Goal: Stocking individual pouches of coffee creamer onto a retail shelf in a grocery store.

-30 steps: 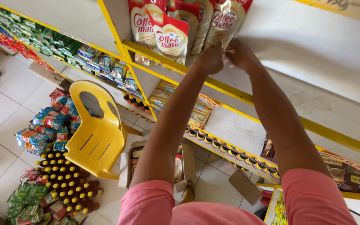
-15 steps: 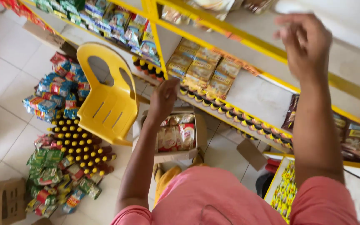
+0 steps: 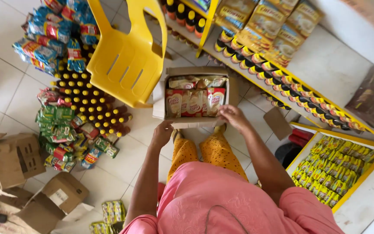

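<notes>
Cardboard box [image 3: 194, 96] of pouches sits on the floor by the yellow chair [image 3: 128, 56]. Left hand [image 3: 162, 133] curls loosely at its near edge, right hand [image 3: 233, 117] open over the near-right corner. I'd grip both corners evenly.

cardboard box [image 3: 194, 69] | open, upright on floor by yellow chair | creamer pouches [image 3: 194, 100] packed upright inside

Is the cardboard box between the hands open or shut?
Open. The cardboard box has its flaps spread outward, and red-and-cream pouches show inside. Both hands touch its near edge.
</notes>
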